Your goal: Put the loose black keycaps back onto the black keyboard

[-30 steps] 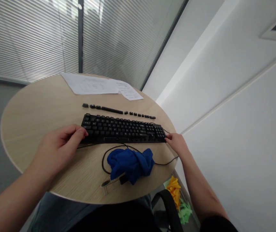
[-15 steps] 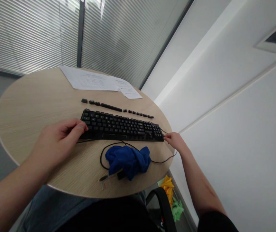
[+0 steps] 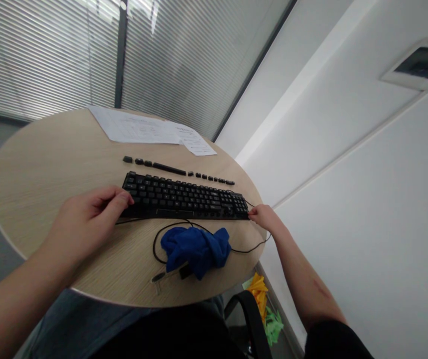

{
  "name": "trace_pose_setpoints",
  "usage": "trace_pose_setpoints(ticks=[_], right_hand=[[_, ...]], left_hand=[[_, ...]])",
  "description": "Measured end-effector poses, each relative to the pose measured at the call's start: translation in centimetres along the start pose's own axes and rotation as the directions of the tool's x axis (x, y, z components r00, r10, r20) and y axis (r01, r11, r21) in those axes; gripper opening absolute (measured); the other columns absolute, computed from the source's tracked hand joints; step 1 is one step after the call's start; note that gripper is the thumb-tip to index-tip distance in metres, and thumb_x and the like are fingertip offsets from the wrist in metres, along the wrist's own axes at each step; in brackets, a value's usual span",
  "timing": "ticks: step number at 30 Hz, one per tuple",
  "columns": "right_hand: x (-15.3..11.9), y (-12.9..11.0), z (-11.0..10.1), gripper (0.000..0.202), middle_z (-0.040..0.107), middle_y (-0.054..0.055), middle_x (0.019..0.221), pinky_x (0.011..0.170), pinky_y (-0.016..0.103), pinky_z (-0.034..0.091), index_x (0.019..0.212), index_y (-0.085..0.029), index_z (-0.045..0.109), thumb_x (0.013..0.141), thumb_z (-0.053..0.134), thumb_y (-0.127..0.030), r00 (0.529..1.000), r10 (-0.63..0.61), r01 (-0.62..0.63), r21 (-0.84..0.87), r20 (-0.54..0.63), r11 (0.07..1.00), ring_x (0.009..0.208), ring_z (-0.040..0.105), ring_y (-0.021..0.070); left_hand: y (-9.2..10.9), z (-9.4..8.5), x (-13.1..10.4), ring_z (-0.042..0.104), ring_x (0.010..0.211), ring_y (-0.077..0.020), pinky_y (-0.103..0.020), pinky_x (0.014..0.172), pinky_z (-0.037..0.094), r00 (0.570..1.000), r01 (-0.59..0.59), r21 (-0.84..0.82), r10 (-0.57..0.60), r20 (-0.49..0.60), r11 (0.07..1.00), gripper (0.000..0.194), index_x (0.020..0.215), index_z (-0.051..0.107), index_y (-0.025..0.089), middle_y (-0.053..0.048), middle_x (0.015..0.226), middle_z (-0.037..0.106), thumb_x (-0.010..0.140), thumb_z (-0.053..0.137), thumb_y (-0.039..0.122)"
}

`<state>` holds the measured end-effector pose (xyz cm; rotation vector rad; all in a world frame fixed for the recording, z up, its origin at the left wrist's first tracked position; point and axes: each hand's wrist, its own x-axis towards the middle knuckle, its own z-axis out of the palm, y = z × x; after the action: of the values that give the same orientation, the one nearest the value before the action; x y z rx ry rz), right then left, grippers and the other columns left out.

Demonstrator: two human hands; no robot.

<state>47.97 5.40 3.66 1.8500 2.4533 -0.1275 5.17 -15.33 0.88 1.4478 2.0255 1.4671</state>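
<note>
Two hands (image 3: 93,214) sit at one keyboard's (image 3: 187,199) nine and three o'clock, one blue cloth (image 3: 199,249) at six, two paper sheets (image 3: 135,127) at eleven. One long keycap (image 3: 169,168) has three short keycaps (image 3: 139,161) at its nine.

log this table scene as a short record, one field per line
surface: round table, light wood look
main item: black keyboard, lying flat, its front row of keys missing
left hand: thumb and fingers closed on the keyboard's left end
right hand: fingertips at its right front corner, grip unclear
loose parts: keycaps, one long, in a row beyond the keyboard
near side: crumpled blue cloth, thin cable looping beside it
far side: printed papers, text unreadable
</note>
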Motion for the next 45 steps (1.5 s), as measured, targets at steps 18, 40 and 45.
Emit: trace_pose_setpoints(ticks=[18,40,45], right_hand=[[-2.1,1.2,8.9,0.037,0.065,0.015,0.128,0.11,0.047,0.047,0.11,-0.015,0.071,0.084,0.044,-0.02,0.621,0.035,0.242,0.235,-0.783,0.942,0.123,0.058,0.0265],[-0.6,2.6,11.5,0.038,0.07,0.01,0.123,0.106,0.048,0.051,0.098,-0.021,0.079,0.088,0.046,-0.034,0.718,-0.047,0.27,0.216,-0.694,0.938,0.113,0.066,0.0277],[-0.1,3.0,12.1,0.042,0.065,0.013,0.13,0.106,0.052,0.05,0.099,-0.02,0.078,0.089,0.042,-0.039,0.718,-0.066,0.252,0.171,-0.693,0.953,0.118,0.063,0.0308]], left_hand=[[-0.5,-0.1,-0.2,0.064,0.07,-0.0243,-0.034,0.068,0.045,1.0,-0.015,-0.042,0.013,-0.027,0.999,0.037,0.071,0.069,0.028,0.002,0.069,0.069,0.082,0.051,0.058],[0.2,-1.5,-0.5,0.063,0.072,-0.0208,-0.03,0.068,0.049,0.993,-0.095,0.154,0.104,-0.053,0.984,0.037,0.074,0.064,0.022,-0.002,0.071,0.067,0.094,0.045,0.047],[-0.9,-3.4,4.9,0.067,0.086,-0.0245,-0.034,0.079,0.05,0.989,-0.142,0.287,0.145,0.011,0.947,0.036,0.084,0.074,0.022,-0.007,0.091,0.077,0.089,0.051,0.049]])
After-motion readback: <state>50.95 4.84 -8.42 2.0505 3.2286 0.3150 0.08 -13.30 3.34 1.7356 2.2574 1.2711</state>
